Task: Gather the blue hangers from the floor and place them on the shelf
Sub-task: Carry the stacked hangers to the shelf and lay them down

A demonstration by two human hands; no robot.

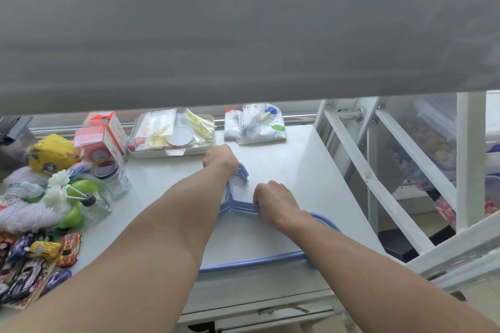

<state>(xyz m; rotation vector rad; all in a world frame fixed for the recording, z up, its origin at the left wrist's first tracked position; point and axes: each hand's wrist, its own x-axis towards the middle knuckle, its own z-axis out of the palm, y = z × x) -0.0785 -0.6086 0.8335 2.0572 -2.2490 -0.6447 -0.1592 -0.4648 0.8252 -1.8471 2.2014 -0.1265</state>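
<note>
A stack of blue hangers (244, 207) lies flat on the white shelf (305, 170), hooks pointing away from me. My left hand (220, 158) rests closed over the hooks at the far end of the stack. My right hand (274, 202) grips the hangers' right shoulder near the neck. The bottom bars (251, 261) show between my two forearms near the shelf's front edge. My left forearm hides the hangers' left half.
A white tray of packets (173, 135) and a folded patterned cloth (257, 123) sit at the back. Boxes, a glass jar (113, 178), white flowers, yarn and toy cars (35, 259) crowd the left. A grey shelf overhangs above. White frame struts (378, 184) stand to the right.
</note>
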